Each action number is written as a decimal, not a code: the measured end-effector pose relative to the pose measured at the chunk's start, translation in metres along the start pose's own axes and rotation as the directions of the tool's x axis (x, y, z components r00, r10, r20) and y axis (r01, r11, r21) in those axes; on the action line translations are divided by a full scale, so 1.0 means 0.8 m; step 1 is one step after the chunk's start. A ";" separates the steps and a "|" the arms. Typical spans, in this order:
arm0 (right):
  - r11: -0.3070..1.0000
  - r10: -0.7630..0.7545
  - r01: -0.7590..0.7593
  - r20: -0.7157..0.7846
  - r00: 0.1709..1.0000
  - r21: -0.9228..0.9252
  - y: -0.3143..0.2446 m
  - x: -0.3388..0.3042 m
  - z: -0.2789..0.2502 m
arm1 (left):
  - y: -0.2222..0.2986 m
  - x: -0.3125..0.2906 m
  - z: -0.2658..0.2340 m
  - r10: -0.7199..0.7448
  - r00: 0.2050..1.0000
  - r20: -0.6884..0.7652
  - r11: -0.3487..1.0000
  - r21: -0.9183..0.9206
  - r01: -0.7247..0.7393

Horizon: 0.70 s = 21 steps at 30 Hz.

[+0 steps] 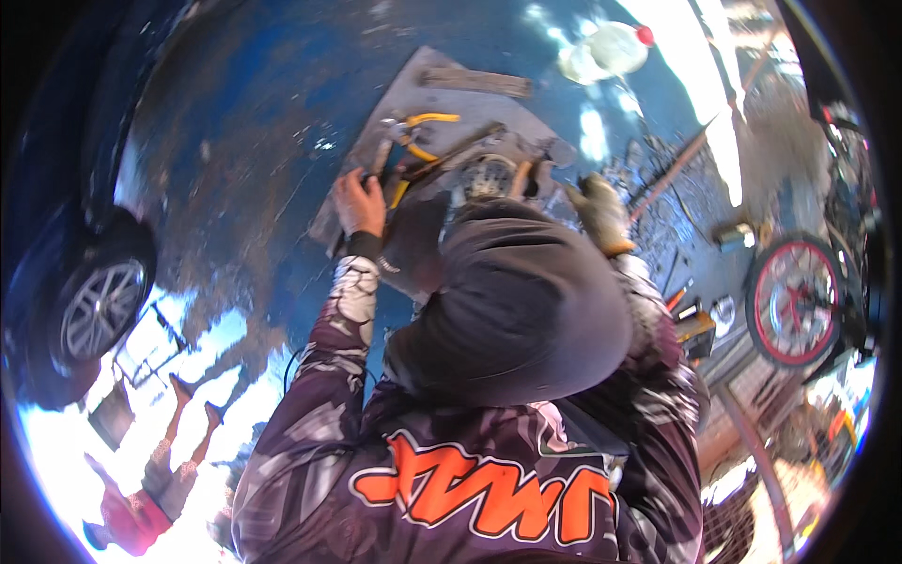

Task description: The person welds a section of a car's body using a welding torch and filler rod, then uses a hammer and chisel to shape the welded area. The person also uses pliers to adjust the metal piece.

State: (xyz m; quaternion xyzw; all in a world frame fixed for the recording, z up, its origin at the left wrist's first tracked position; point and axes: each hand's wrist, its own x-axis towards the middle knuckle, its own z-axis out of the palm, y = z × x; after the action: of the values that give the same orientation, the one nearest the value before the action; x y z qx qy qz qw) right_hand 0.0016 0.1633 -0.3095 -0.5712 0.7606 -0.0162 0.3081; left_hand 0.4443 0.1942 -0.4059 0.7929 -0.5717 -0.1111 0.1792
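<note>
My bare left hand [360, 203] rests at the left edge of a grey flat sheet [406, 86], its fingers stretched forward and apart. Just ahead of its fingertips lies a slim tool [381, 156] with a brownish handle; its kind is blurred. Pliers with yellow handles [432, 118] lie beyond, and another yellow handle [398, 195] shows beside my knee. A long dark bar [467, 141] crosses the sheet. My right hand [599, 212], in a grey work glove with an orange cuff, is beyond my other knee, near dark pieces [540, 176]. Its fingers are too blurred to read.
A wooden block [474, 82] lies on the sheet's far part. Farther right stands a clear jug with a red cap [617, 49]. Metal scraps [658, 179] and a red-rimmed wheel [794, 301] are at right. A car wheel [101, 308] and another person [141, 512] are left.
</note>
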 end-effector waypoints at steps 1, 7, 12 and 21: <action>0.998 0.063 -0.065 -0.096 0.993 -0.018 -0.005 0.006 0.028 | 0.001 0.009 0.003 0.061 0.998 0.016 0.998 0.012 -0.062; 0.861 0.493 -0.464 -0.124 0.861 0.206 -0.024 -0.022 0.091 | 0.011 0.045 0.006 0.162 0.975 0.150 0.978 0.104 -0.178; 0.927 0.361 -0.350 -0.070 0.930 0.133 -0.030 -0.004 0.087 | 0.024 0.047 -0.011 0.064 0.985 0.162 0.997 0.030 -0.070; 0.966 0.241 -0.246 0.071 0.968 0.084 -0.024 0.019 0.074 | 0.040 -0.017 -0.050 0.067 0.998 0.019 0.992 -0.106 -0.064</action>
State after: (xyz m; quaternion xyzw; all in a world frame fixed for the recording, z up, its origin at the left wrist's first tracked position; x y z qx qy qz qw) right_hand 0.0448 0.1624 -0.3568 -0.4590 0.8138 0.0040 0.3564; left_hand 0.4275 0.2041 -0.3567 0.7619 -0.5928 -0.1442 0.2176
